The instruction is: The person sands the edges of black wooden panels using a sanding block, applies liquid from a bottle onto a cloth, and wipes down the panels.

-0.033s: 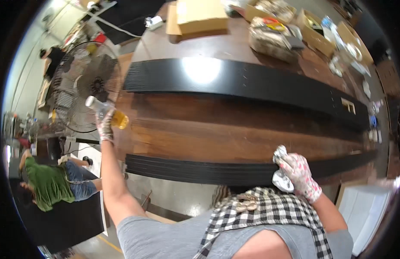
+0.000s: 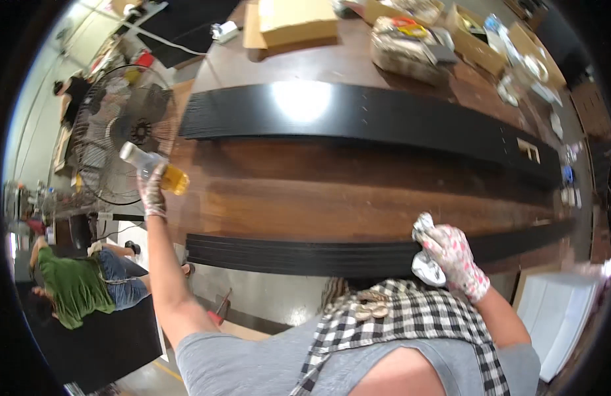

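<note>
My left hand (image 2: 152, 191), in a patterned glove, is closed around a clear bottle (image 2: 175, 179) with a white cap and yellow liquid. The bottle lies tilted, its cap end up and to the left, off the table's left edge in front of a fan. My right hand (image 2: 458, 259), in a white glove with pink spots, grips a crumpled white cloth (image 2: 427, 269) above the near stack of long black strips (image 2: 299, 257). Farther back on the brown table (image 2: 332, 198) lies a wide black panel stack (image 2: 239, 115) with a small rectangular cutout near its right end.
A large wire-caged fan (image 2: 97, 155) stands left of the table. At the back are a cardboard box (image 2: 299, 20), a plastic-wrapped bundle (image 2: 404, 56) and open cartons (image 2: 474, 49). A person in a green top (image 2: 77, 284) is at the left; a white box-like object (image 2: 559, 323) stands at lower right.
The whole scene has shifted slightly left and up in the view. Both hands keep their holds on the bottle and the cloth.
</note>
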The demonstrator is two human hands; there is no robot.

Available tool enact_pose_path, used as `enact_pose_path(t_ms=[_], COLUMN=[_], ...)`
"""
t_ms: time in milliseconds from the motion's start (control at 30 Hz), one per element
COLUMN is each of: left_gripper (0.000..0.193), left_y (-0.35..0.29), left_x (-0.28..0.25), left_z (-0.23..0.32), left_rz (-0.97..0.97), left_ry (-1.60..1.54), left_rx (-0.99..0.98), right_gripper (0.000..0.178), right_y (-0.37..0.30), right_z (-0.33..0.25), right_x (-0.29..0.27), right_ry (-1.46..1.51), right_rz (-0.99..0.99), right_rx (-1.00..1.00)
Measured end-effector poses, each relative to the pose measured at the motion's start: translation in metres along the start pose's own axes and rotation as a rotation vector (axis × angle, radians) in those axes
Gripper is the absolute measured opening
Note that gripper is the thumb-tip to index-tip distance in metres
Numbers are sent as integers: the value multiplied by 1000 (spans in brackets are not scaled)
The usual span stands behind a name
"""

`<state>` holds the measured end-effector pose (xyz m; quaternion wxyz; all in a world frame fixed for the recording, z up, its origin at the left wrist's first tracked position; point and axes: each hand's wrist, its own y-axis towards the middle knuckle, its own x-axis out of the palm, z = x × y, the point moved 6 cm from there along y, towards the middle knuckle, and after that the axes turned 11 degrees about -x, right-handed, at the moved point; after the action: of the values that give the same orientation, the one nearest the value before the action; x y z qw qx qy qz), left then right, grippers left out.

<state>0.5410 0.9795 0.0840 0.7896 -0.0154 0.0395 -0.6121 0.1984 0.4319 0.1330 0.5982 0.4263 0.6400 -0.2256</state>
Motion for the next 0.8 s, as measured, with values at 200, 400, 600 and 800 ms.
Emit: enact_pose_path(t_ms=[200,400,600,800], left_gripper=[55,89,76,74], left_y=[-90,-203,-299,-359], left_x=[143,322,434,503], left_z=[110,77,24,17], left_rz=[-388,-970,-1288,-1388], left_ry=[179,170,244,352], left_rx=[284,245,64,-27], right_gripper=[41,50,50,39], right_y=[0,3,-60,-169], right_z=[4,3,21,103], right_x=[2,1,-31,-75], right_ry=[109,161,95,116], right_rz=[-69,183,583,925], right_rx=[105,79,147,526])
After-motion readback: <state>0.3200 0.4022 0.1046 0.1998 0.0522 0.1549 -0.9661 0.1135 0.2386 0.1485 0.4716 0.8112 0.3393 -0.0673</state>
